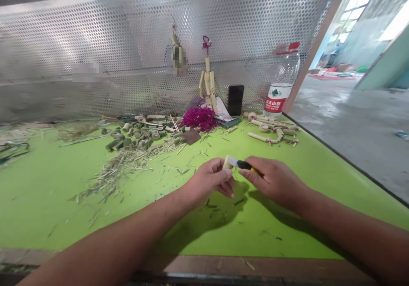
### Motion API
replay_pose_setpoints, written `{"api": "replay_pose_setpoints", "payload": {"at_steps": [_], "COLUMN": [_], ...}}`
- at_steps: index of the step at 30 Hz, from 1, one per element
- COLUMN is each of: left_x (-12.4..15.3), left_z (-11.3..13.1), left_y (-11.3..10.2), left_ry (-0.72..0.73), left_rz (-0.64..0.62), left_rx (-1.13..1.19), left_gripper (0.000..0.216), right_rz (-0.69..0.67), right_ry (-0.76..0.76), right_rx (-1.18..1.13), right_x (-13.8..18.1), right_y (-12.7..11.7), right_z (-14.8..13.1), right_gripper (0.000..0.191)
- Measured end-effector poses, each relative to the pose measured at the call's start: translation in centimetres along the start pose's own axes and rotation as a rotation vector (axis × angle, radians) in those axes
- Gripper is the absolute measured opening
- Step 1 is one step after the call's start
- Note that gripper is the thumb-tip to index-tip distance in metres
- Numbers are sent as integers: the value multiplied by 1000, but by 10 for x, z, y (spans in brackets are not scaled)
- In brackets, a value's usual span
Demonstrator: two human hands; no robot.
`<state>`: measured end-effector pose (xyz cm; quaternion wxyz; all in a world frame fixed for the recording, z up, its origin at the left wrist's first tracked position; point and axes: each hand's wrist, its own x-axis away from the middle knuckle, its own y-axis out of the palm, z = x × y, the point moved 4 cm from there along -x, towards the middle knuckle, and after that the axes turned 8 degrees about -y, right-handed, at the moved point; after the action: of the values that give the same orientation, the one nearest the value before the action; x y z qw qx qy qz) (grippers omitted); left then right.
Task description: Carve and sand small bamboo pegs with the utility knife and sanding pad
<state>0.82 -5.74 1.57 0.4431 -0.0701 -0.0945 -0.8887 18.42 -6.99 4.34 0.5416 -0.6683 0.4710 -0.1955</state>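
Observation:
My left hand grips a short pale bamboo piece between thumb and fingers. My right hand holds a utility knife with a black and yellow handle. Its blade lies against the bamboo piece, and the fingers partly hide the contact point. Both hands hover close together over a green cutting mat. Bamboo shavings lie scattered to the left of my hands. Cut bamboo segments are heaped further back, and turned bamboo parts lie at the back right.
A jointed bamboo figure stands against a perforated metal panel along the back. Next to it are magenta yarn, a black phone and a water bottle. The mat's right edge drops to a concrete floor.

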Motion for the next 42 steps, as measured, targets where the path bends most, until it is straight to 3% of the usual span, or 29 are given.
{"api": "replay_pose_setpoints", "payload": {"at_steps": [6, 14, 19, 23, 27, 34, 39, 42], "left_x": [-1, 8, 2, -2, -1, 6, 2, 0], "left_z": [-3, 1, 2, -2, -3, -1, 0, 0], "left_y": [0, 14, 1, -1, -1, 8, -2, -5], "left_ry": [15, -40, -25, -7, 7, -43, -47, -21], "left_rz": [21, -40, 119, 98, 80, -8, 147, 168], "left_rx": [-73, -85, -93, -90, -75, -92, -122, -121], "left_gripper": [26, 27, 24, 26, 29, 29, 32, 38], "right_rz": [-29, 94, 46, -39, -45, 110, -2, -47], "right_ry": [-36, 167, 3, -65, -71, 169, -8, -72], "right_rx": [77, 77, 31, 48, 79, 103, 42, 66], "right_x": [5, -5, -2, 4, 4, -5, -3, 1], "right_y": [6, -13, -7, 3, 5, -16, -5, 4], "right_z": [-16, 24, 6, -12, -13, 27, 7, -9], "right_gripper": [41, 41, 42, 44, 44, 41, 41, 41]}}
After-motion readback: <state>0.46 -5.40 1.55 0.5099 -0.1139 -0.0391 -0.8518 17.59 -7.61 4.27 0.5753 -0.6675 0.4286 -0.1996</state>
